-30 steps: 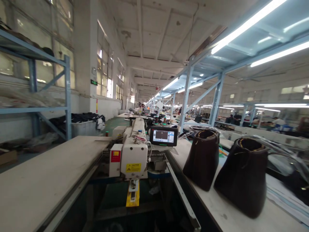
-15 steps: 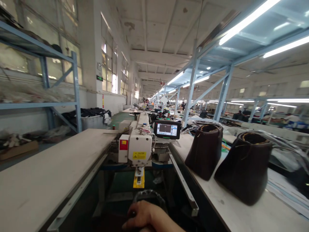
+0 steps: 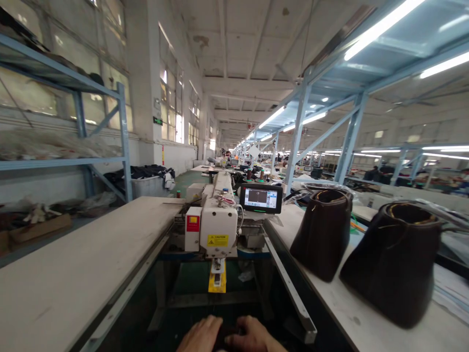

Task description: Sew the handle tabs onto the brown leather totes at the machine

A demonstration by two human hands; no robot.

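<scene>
At the bottom edge, my left hand (image 3: 202, 334) and my right hand (image 3: 254, 335) come close together, low in front of the sewing machine. Between them shows a bit of dark brown material (image 3: 227, 333); its shape is mostly cut off by the frame. The fingers of both hands are bent round it, the right thumb lying across its top. Beyond the hands stands the white sewing machine head (image 3: 219, 222) with a yellow caution label. Under the head hangs a yellow plate (image 3: 217, 282). A lit control screen (image 3: 261, 197) is mounted at its right.
Two dark brown rolled leather-like pieces, one nearer (image 3: 394, 266) and one farther (image 3: 321, 234), stand on the right tabletop (image 3: 362, 313). A pale tabletop (image 3: 91, 254) lies left. Metal rails (image 3: 289, 283) flank the dark gap before the machine. Blue shelving (image 3: 123, 142) stands far left.
Earlier one hand reached in from the right, with a clear, ring-like plastic edge beyond it. Now both hands are together at the bottom and that plastic is gone from view. The view has shifted slightly left.
</scene>
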